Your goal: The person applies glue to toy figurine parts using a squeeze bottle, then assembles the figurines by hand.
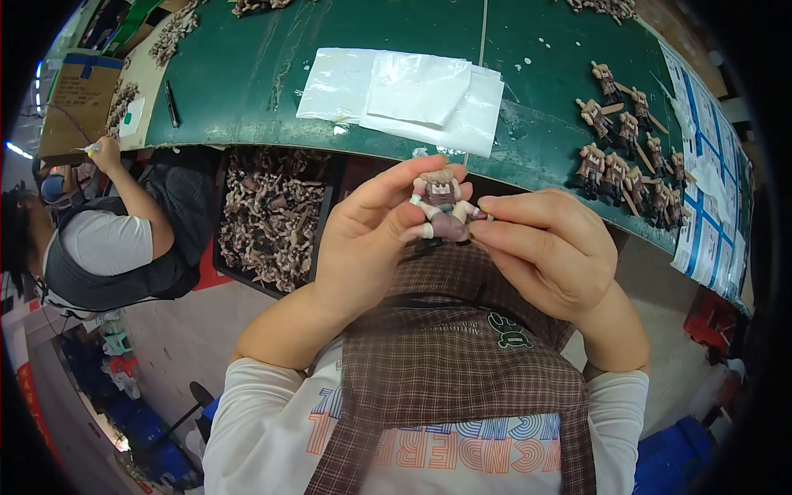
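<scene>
I see a small beige-and-brown moulded figurine near-upright between palms: left hand pinching its left side, right hand its right.

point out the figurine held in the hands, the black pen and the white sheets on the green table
Figurine (440, 195): head view, on its brown torso
Black pen (172, 104): head view, middle of its barrel
White sheets (417, 89): head view, on the uppermost sheet
</scene>
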A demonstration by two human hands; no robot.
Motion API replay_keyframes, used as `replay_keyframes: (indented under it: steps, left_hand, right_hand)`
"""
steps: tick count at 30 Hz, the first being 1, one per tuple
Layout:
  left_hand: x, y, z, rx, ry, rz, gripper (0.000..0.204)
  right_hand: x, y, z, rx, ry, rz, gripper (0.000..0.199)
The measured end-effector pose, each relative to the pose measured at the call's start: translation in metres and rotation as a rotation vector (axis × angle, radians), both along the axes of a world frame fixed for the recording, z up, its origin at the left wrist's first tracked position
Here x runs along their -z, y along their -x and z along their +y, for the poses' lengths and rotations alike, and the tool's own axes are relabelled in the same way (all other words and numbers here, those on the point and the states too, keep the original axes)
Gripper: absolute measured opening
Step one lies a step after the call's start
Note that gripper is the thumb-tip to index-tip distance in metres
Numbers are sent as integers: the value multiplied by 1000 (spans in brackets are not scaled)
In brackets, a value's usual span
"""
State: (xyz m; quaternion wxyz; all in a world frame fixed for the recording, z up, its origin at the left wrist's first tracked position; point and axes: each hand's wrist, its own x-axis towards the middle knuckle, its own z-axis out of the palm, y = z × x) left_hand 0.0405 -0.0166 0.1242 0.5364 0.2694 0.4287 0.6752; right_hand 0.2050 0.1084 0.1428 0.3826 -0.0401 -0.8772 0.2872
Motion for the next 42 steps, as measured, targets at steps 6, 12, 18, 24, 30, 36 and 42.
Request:
replay_keyframes:
  steps: [6, 12, 18, 24, 30, 36, 42]
  left_hand:
    - [-2, 1, -3, 35, 138, -151, 51]
    - [0, -2, -4, -3, 54, -179, 43]
    - [-5, -3, -1, -3, 154, -213, 41]
    - [-4, -5, -3, 30, 262, -409, 38]
    - [8, -4, -7, 52, 234, -487, 34]
    - [36, -11, -22, 11, 245, -598, 32]
    - [74, -5, -50, 107, 294, -775, 25]
  right_hand:
    - [9, 5, 1, 27, -30, -3, 31]
    - [12, 7, -1, 19, -34, -4, 31]
    - [17, 5, -1, 40, -35, -20, 37]
    - [15, 9, -4, 161, -188, -98, 46]
    - [25, 11, -11, 219, -389, -52, 43]
    - [35, 7, -22, 166, -347, -140, 39]
    - [62, 12, -40, 115, -127, -176, 35]
